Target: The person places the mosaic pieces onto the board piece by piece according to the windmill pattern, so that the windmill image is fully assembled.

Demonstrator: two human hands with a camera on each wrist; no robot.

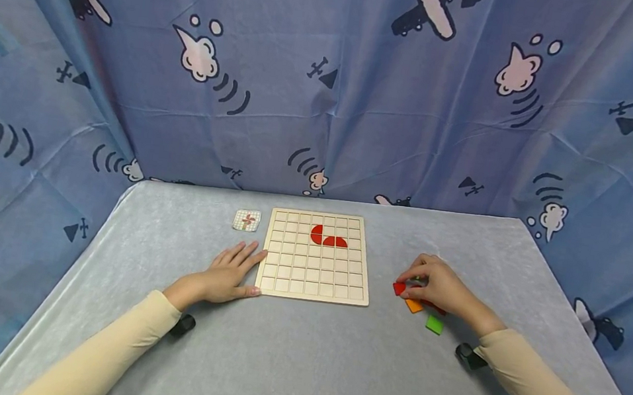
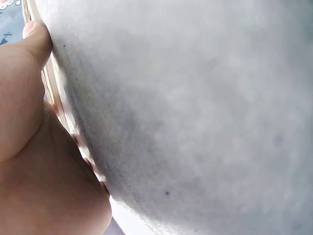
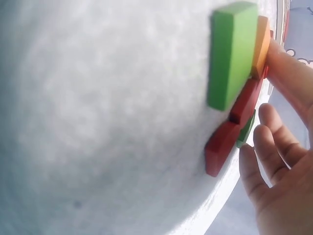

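Note:
Flat on the table with fingers spread, my left hand touches the left edge of a wooden grid board with its fingertips and thumb. Rounded red pieces sit in the upper cells of the board. To the right of the board, my right hand pinches a small red piece between thumb and index finger. Below that hand lie an orange piece and a light green piece. Dark red pieces and a darker green one show under the fingers in the right wrist view.
A small card with a red pattern on a grid lies left of the board's top corner. The grey cloth-covered table ends at a blue printed curtain behind and at the sides.

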